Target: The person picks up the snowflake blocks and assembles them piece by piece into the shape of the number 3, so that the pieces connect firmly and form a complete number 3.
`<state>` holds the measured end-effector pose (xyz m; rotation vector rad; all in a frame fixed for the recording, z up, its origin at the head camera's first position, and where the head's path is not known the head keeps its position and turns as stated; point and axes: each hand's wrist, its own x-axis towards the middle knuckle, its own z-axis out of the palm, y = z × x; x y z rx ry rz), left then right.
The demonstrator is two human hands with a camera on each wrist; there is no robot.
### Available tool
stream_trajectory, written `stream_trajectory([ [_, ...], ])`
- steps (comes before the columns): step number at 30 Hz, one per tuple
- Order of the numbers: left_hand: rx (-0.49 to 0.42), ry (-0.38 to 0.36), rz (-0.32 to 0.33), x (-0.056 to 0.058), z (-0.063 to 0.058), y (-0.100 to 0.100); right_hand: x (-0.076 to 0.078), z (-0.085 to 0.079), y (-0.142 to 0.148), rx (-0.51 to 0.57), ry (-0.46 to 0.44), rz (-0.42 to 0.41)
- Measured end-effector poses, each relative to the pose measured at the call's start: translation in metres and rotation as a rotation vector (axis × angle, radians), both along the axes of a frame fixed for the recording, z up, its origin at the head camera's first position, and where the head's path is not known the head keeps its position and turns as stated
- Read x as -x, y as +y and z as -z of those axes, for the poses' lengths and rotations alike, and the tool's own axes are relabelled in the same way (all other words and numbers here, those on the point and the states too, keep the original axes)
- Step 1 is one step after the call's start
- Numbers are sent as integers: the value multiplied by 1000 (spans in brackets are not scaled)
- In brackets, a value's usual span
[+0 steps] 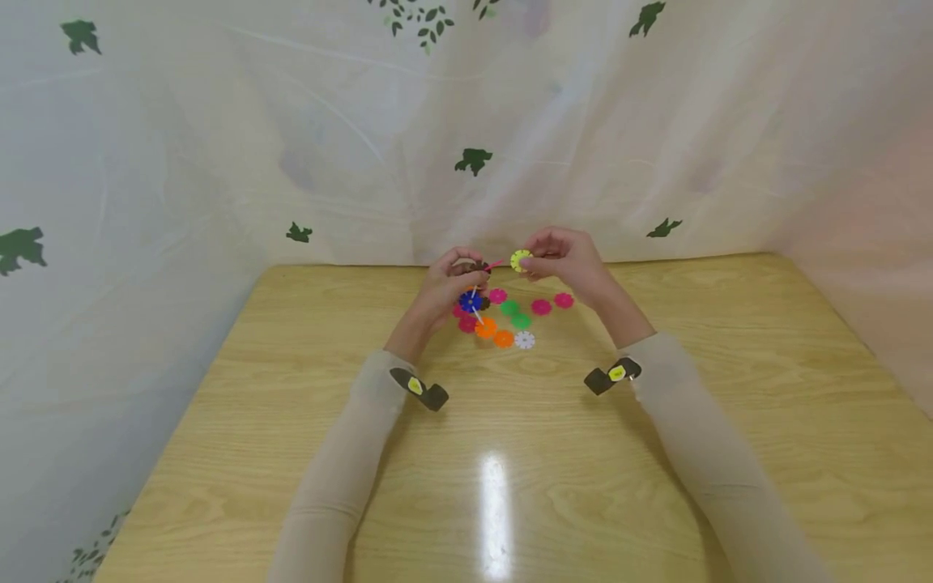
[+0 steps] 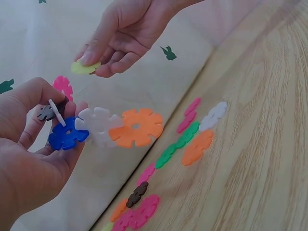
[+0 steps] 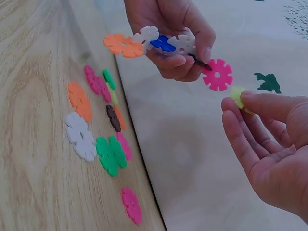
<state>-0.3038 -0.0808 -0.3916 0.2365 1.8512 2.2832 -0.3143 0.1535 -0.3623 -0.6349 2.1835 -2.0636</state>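
Note:
My left hand [image 1: 440, 293] grips a chain of notched plastic flower discs, its fingers and thumb at the dark brown disc [image 2: 45, 113]. The chain runs through a white disc, a blue disc [image 2: 68, 136] and another white disc [image 2: 97, 126] to an orange disc [image 2: 144, 126] at one end. At the other end a pink disc [image 3: 224, 83] sticks out towards my right hand [image 1: 576, 265]. Thumb and fingers of that hand pinch a yellow disc [image 1: 521, 260], partly covered by them. In the right wrist view the yellow disc is close to the pink one; contact between them is not visible.
Loose discs lie on the wooden table [image 1: 306, 453] below the hands: white [image 1: 525, 340], orange [image 1: 504, 339], green [image 3: 111, 155], brown [image 2: 137, 194] and several pink [image 1: 564, 300]. A pale curtain [image 1: 408, 178] with green leaf shapes rises behind the table's back edge.

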Motion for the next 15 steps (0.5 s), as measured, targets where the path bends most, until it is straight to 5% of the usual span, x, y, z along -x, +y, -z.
stream_trajectory([
  [15,22,-8,32,0,0,3,1,7,-3,124,-113,-15],
])
